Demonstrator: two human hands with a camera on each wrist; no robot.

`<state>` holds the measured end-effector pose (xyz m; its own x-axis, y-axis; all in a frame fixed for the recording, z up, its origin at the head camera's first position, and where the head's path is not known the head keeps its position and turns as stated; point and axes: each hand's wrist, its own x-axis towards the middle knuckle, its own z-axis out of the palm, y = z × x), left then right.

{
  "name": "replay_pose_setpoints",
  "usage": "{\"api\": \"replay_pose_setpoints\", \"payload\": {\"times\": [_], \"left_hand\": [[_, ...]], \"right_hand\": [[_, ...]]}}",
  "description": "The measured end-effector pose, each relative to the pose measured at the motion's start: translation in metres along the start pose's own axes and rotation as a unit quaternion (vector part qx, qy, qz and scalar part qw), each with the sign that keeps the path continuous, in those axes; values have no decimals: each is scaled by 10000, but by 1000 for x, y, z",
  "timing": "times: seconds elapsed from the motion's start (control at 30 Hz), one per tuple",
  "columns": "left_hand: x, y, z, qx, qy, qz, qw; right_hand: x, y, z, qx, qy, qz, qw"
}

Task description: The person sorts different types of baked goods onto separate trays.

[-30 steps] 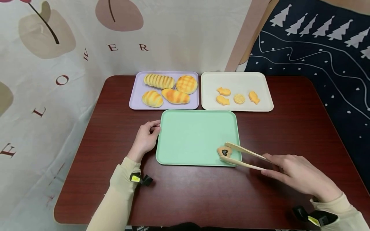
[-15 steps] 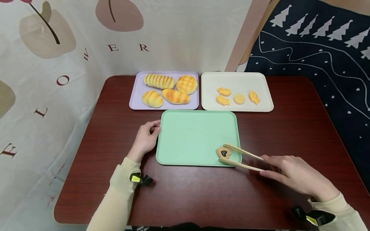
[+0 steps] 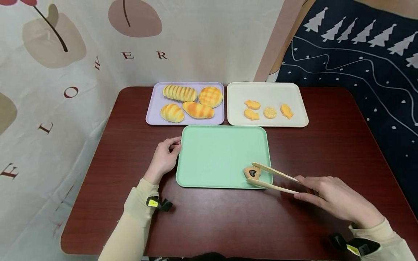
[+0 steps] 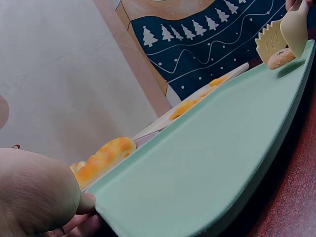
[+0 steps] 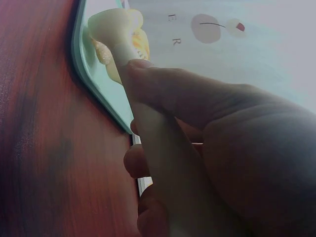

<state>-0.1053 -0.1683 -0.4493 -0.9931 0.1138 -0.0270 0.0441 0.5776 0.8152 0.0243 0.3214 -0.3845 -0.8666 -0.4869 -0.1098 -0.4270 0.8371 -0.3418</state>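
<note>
My left hand (image 3: 166,157) grips the left edge of the green tray (image 3: 222,152); in the left wrist view its thumb (image 4: 86,202) lies at the rim and its fingers are lower down. My right hand (image 3: 336,195) holds pale tongs (image 3: 277,171), thumb on one arm. The tong tips straddle a tan cookie (image 3: 247,172) with a dark heart in its middle, at the tray's front right corner. One tip has a toothed edge, as the left wrist view shows. From the right wrist, the near tong arm (image 5: 163,143) hides part of the cookie (image 5: 102,52).
Behind the green tray stand a purple tray (image 3: 153,108) with several bread rolls and a white tray (image 3: 300,117) with several small fish-shaped biscuits and a round biscuit (image 3: 270,112). All rest on a dark red wooden table (image 3: 228,224). Printed cloths (image 3: 212,43) hang behind.
The tongs have shifted slightly left and toward me, and the cookie has edged slightly left with them. My left hand stays at the tray's edge.
</note>
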Motion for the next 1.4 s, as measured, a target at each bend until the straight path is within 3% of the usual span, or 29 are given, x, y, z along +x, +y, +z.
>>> {"api": "replay_pose_setpoints", "payload": {"times": [0.7, 1.4], "left_hand": [[0, 2, -1, -33, 40, 105, 9999], [0, 0, -1, -49, 10, 67, 10000]], "right_hand": [[8, 5, -21, 288, 113, -85, 9995], [19, 13, -43, 147, 366, -318, 9987]]}}
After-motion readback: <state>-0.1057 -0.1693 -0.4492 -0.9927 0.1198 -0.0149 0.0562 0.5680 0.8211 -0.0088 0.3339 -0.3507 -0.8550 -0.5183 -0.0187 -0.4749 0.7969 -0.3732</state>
